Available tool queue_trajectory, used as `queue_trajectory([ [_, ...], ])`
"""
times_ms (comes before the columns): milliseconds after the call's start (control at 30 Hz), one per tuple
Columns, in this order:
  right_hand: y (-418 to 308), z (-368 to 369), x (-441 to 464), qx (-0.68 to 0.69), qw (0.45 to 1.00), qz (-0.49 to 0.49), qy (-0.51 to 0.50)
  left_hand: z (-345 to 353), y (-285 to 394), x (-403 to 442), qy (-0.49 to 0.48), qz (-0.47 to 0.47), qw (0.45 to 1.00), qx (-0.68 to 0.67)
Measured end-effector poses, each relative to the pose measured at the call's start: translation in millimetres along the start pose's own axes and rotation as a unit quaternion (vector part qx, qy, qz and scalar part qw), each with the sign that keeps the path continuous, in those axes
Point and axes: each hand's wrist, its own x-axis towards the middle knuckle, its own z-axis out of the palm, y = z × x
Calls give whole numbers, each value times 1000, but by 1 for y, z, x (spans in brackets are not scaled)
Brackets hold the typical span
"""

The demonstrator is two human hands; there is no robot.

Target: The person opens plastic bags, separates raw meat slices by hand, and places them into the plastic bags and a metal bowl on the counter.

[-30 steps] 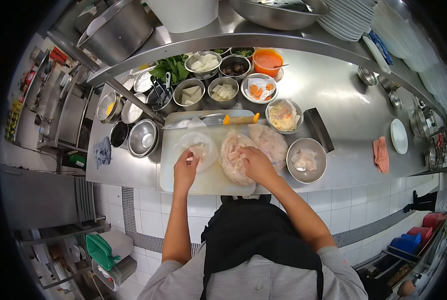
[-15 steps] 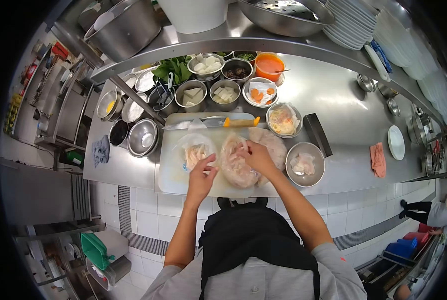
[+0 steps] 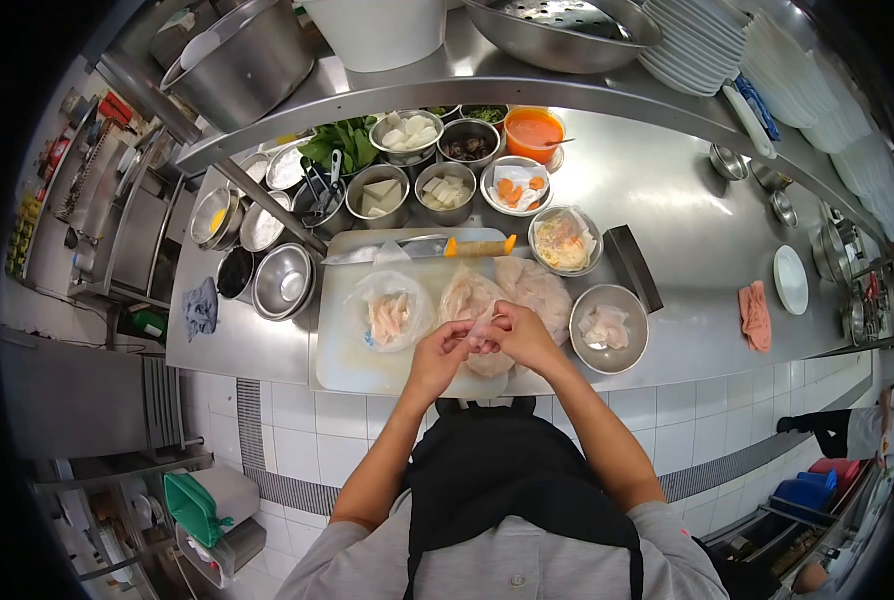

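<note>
My left hand (image 3: pixel 442 357) and my right hand (image 3: pixel 523 337) meet over the front of the white cutting board (image 3: pixel 352 372), their fingers pinching a pale piece of meat (image 3: pixel 483 328) between them. Just behind them lies an open plastic bag of pale meat (image 3: pixel 464 292), with a second bag (image 3: pixel 535 287) touching it on the right. Left of my hands, strips of meat lie in a flattened clear bag (image 3: pixel 390 312). A knife with a yellow-ended handle (image 3: pixel 480 247) rests along the board's back edge.
Right of the board stands a metal bowl (image 3: pixel 609 329) with pale pieces; behind it are a bowl of mixed food (image 3: pixel 565 240) and a dark metal block (image 3: pixel 633 268). Several ingredient bowls line the back beneath a steel shelf (image 3: pixel 527 90). Another person (image 3: pixel 867 425) is at the far right.
My left hand has moved right from the flattened bag, where it let go of meat. My right hand has come out of the open bag with a piece, and both hands now meet on it.
</note>
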Motion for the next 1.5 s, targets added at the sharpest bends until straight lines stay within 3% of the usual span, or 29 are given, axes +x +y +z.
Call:
queue_trajectory([
  [33, 4, 1, 0, -58, 998, -4, 29, 0, -3, -1, -2, -7, 1000, -6],
  [167, 18, 6, 4, -80, 991, -41, 96, -2, -11, -2, 15, 28, 998, 48],
  [233, 17, 8, 6, -126, 974, -113, 148, -2, 1, -3, 87, 49, 979, 178],
  [367, 23, -2, 10, -265, 939, -128, 178, -9, -9, 18, 88, 112, 945, 294],
  [433, 24, -5, 12, -426, 880, -37, 206, -8, -13, 28, 21, 190, 835, 516],
  [467, 26, -5, 11, -427, 880, -38, 206, -6, -17, 28, 22, 190, 835, 516],
  [533, 27, -4, 5, -397, 892, -104, 188, 9, 1, 23, 37, 90, 837, 539],
  [567, 29, -2, 4, -397, 892, -103, 189, 9, -1, 25, 36, 91, 836, 539],
  [633, 33, 7, 2, -389, 886, -215, 137, 11, -5, 27, 47, 103, 821, 559],
  [733, 35, 15, -1, -464, 853, -196, 138, 9, -3, 32, 24, 66, 818, 570],
  [867, 29, 14, -2, -482, 855, -141, 131, -6, -8, 43, 10, 77, 827, 556],
  [933, 31, 15, 0, -477, 861, -126, 120, -4, -1, 45, 96, 204, 809, 543],
  [1067, 42, 17, 5, -452, 859, -190, 147, 0, -14, 64, 75, 129, 779, 609],
  [1133, 41, 17, 6, -450, 861, -184, 149, 3, -17, 69, 137, 128, 755, 628],
  [1267, 40, 19, 2, -436, 872, -159, 154, -6, -16, 79, 121, 100, 767, 622],
  [1367, 38, 14, 0, -430, 881, -135, 147, -11, -8, 80, 99, 96, 812, 568],
  [1433, 40, 13, -1, -397, 897, -132, 141, -13, 6, 71, 75, 12, 905, 418],
  [1500, 42, 9, -3, -371, 907, -145, 138, -16, 4, 63, 78, 58, 921, 376],
])
